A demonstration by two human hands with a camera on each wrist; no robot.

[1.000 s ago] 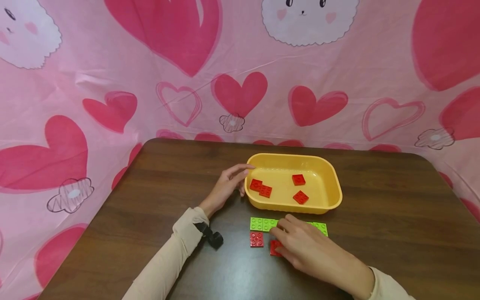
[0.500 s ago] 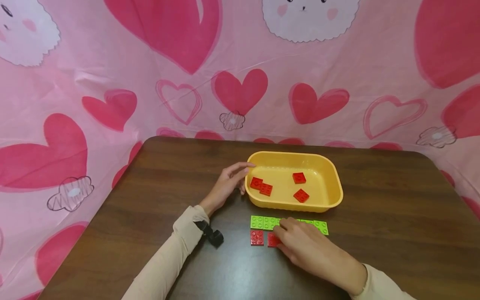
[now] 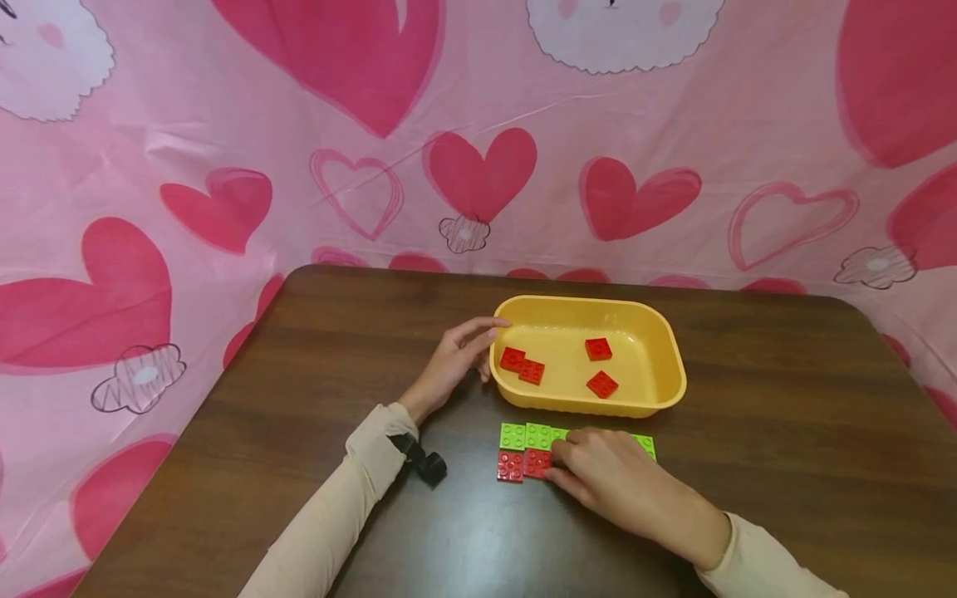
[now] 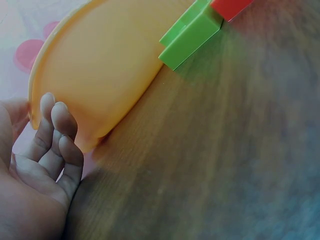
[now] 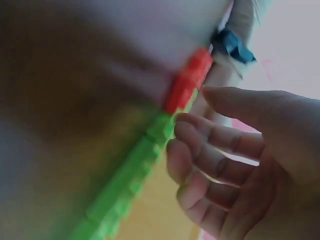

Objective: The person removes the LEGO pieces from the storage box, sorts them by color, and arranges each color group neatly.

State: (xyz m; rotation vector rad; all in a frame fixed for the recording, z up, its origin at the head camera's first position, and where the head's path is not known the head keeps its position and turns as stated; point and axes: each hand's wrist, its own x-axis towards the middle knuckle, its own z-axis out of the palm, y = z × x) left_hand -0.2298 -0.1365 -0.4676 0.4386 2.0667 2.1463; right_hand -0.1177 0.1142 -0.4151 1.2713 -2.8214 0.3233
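Note:
My left hand (image 3: 452, 355) holds the left end of the yellow tub (image 3: 583, 408); a finger reaches over the rim, and in the left wrist view the other fingers (image 4: 64, 120) curl outside its wall. In front of the tub lies a row of light green toy bricks (image 3: 512, 436), its middle covered by my right hand (image 3: 615, 477). Two red toy bricks stand side by side along the row's near edge: one red brick (image 3: 511, 467) at the left end, and a second red brick (image 3: 537, 463), pinched at its right side by my right thumb and fingertips.
Several red bricks (image 3: 602, 384) lie loose inside the tub. A dark wood table (image 3: 785, 415) carries everything. Behind it hangs a pink cloth (image 3: 553, 108) with hearts. A black strap (image 3: 423, 459) sits on the left wrist.
My right hand has slid the second red brick left and away from me, up against the first red brick and the green row. The left hand keeps its place on the tub.

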